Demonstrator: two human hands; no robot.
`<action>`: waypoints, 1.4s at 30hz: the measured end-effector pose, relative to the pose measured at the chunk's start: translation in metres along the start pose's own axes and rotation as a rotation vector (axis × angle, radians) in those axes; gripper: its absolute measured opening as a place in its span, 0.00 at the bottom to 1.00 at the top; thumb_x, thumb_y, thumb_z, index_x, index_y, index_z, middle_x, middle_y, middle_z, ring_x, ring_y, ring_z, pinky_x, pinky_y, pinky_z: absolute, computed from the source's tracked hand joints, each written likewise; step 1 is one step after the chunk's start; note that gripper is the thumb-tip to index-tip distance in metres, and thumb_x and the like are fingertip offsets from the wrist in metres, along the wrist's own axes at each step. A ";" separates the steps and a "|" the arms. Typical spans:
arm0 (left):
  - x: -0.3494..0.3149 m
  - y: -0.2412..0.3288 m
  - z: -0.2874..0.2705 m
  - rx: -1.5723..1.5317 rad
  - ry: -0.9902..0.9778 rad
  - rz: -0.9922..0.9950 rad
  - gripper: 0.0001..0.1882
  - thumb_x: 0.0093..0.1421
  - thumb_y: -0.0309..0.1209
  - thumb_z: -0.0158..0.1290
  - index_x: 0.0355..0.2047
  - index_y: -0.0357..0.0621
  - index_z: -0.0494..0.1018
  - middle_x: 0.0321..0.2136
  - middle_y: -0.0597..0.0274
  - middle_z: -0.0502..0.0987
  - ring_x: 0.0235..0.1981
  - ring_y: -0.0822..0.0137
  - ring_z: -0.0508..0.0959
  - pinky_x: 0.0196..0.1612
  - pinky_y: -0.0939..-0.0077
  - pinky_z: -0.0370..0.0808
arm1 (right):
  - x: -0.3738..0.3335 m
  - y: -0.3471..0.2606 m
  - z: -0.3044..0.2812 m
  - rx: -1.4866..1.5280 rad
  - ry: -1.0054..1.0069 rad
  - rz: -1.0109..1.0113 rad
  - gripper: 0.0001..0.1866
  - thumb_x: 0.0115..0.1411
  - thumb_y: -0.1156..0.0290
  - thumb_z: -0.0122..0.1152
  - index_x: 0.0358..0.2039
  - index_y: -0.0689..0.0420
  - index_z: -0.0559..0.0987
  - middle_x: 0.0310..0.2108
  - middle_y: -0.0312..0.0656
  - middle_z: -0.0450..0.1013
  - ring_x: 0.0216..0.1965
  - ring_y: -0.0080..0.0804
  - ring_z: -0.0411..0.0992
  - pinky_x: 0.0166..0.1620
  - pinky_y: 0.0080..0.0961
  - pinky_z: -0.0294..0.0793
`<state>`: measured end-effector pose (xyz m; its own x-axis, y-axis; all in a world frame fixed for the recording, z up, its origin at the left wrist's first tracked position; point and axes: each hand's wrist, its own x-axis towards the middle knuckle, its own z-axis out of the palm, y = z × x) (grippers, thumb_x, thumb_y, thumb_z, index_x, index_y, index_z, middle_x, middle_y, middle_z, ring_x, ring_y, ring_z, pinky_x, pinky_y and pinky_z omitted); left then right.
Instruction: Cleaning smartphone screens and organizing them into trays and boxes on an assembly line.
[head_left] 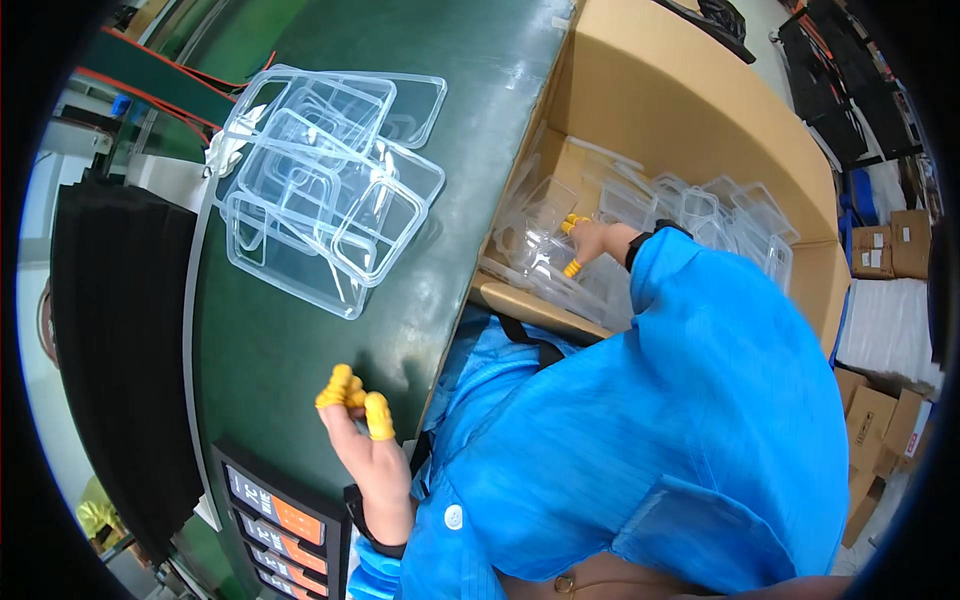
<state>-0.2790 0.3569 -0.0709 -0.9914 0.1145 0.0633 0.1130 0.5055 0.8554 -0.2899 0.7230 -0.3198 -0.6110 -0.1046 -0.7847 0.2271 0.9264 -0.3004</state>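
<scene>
My left hand [372, 455], with yellow finger cots on its fingertips, is over the near part of the green table [270, 370]. Its thumb and fingers are apart and hold nothing. Farther off on the table lies a loose pile of clear plastic boxes or lids [345, 235], overlapping at angles. My right hand [597, 240], also in yellow finger cots, reaches into a large cardboard box [640, 75] on the right. Its thumb and fingers are spread beside clear plastic containers [540, 235]; a firm hold on one does not show.
More clear containers [715, 215] fill the cardboard box. A black frame with orange and white labels [290, 530] lies near my left forearm. White crumpled material [235, 140] touches the pile. Cartons [875, 420] stand stacked at the far right, and a black covering [120, 350] hangs at the left.
</scene>
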 end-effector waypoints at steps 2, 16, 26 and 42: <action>-0.012 -0.004 -0.004 0.038 -0.024 -0.024 0.18 0.55 0.28 0.45 0.45 0.35 0.61 0.36 0.61 0.64 0.36 0.71 0.65 0.39 0.83 0.61 | 0.016 -0.001 0.009 -0.131 0.192 0.012 0.40 0.30 0.46 0.65 0.36 0.68 0.71 0.39 0.57 0.66 0.45 0.49 0.62 0.45 0.31 0.64; -0.014 -0.013 -0.007 0.227 0.132 0.127 0.11 0.48 0.25 0.51 0.32 0.33 0.68 0.28 0.54 0.67 0.28 0.61 0.68 0.31 0.75 0.66 | 0.007 -0.007 0.044 -0.019 0.064 -0.313 0.24 0.33 0.56 0.61 0.29 0.61 0.76 0.28 0.52 0.72 0.31 0.46 0.70 0.36 0.33 0.68; -0.020 -0.018 -0.018 0.242 0.086 0.215 0.09 0.52 0.24 0.48 0.33 0.32 0.67 0.29 0.60 0.65 0.27 0.71 0.66 0.31 0.83 0.63 | -0.061 -0.036 -0.004 0.215 0.067 -0.234 0.19 0.38 0.58 0.63 0.26 0.60 0.77 0.24 0.45 0.73 0.27 0.33 0.70 0.31 0.28 0.68; -0.024 -0.007 -0.026 0.250 0.117 0.205 0.09 0.47 0.26 0.51 0.30 0.34 0.69 0.27 0.51 0.69 0.30 0.56 0.69 0.34 0.71 0.66 | -0.187 -0.066 -0.218 0.774 0.277 -0.587 0.12 0.47 0.65 0.60 0.28 0.60 0.74 0.26 0.34 0.71 0.28 0.20 0.69 0.32 0.19 0.70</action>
<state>-0.2575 0.3288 -0.0649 -0.9457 0.1441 0.2915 0.3089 0.6780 0.6670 -0.3557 0.7602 -0.0353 -0.9166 -0.2895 -0.2757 0.2033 0.2561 -0.9450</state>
